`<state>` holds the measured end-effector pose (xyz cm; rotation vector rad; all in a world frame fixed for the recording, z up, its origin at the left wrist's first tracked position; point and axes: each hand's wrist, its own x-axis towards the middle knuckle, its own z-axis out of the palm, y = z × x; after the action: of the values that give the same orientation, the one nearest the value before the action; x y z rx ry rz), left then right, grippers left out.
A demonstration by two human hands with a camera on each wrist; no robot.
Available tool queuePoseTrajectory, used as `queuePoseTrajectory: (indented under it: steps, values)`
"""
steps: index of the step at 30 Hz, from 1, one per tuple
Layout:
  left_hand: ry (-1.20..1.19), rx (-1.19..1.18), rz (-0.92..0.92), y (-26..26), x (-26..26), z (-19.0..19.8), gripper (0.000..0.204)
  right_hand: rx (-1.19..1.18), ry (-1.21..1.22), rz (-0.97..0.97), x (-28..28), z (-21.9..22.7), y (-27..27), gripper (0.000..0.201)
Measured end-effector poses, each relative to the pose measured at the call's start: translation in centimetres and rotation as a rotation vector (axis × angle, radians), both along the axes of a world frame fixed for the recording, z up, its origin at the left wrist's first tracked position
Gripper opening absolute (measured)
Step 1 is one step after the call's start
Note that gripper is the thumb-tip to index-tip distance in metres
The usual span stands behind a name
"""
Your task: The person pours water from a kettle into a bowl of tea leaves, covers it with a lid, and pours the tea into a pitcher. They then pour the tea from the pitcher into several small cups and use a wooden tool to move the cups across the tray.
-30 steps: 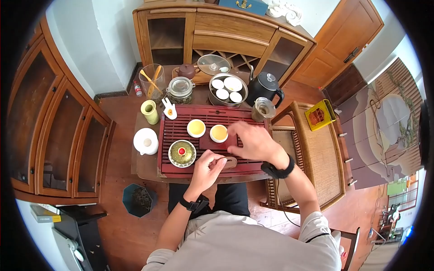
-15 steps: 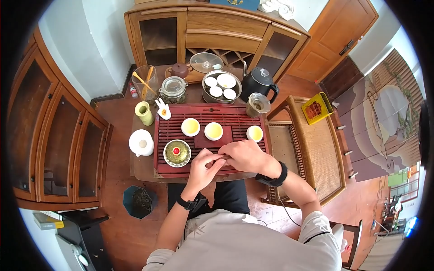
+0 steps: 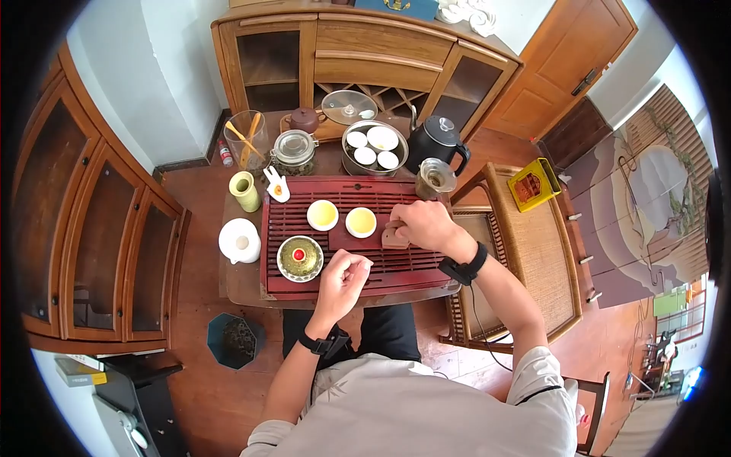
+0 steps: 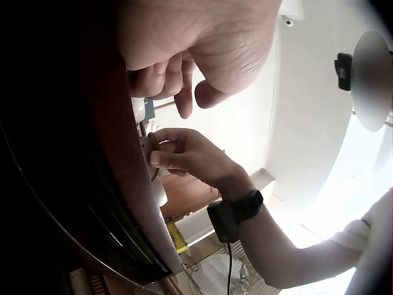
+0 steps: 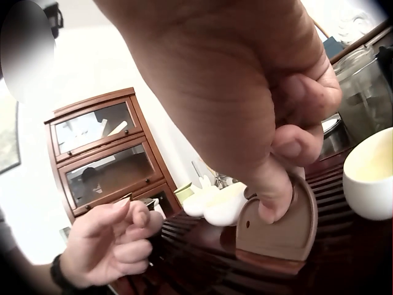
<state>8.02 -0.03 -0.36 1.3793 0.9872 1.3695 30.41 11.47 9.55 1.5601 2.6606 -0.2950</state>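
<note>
My right hand pinches a flat brown piece with rounded edges over the right part of the red slatted tray. The right wrist view shows the thumb pressed on that brown piece, which stands on edge close to the slats. Left of it are two white cups of yellow liquid. Another white cup shows in the right wrist view; in the head view the hand hides it. Loosely curled and empty, my left hand hovers by the tray's front edge, right of the lidded bowl.
Behind the tray stand a glass jar, a pot of cups, a black kettle and a glass pitcher. A white teapot and green vase are left. A rattan stand holds a yellow tin.
My right hand came down to the brown piece at my left hand, then carried it up and right across the tray. The left hand has let go of it and stays near the front edge.
</note>
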Motion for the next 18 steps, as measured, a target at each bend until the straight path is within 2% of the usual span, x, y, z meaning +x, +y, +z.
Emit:
queuePoseTrajectory:
  steps: [1,4,13,18]
  values:
    - [-0.004,0.002,-0.004,0.0,0.0,-0.1,0.013,0.001,-0.001,0.005,0.1,-0.2,0.6,0.024]
    - [-0.017,0.001,-0.008,-0.1,0.1,-0.2,0.013,0.204,0.001,-0.03,0.4,-0.7,2.1,0.023]
    - [-0.006,-0.004,-0.019,0.0,0.0,-0.3,0.013,0.477,-0.011,-0.053,-1.0,-1.8,3.2,0.015]
    - [-0.014,-0.003,-0.016,-0.1,0.0,-0.2,0.013,0.438,-0.107,-0.058,-2.1,-2.1,3.7,0.017]
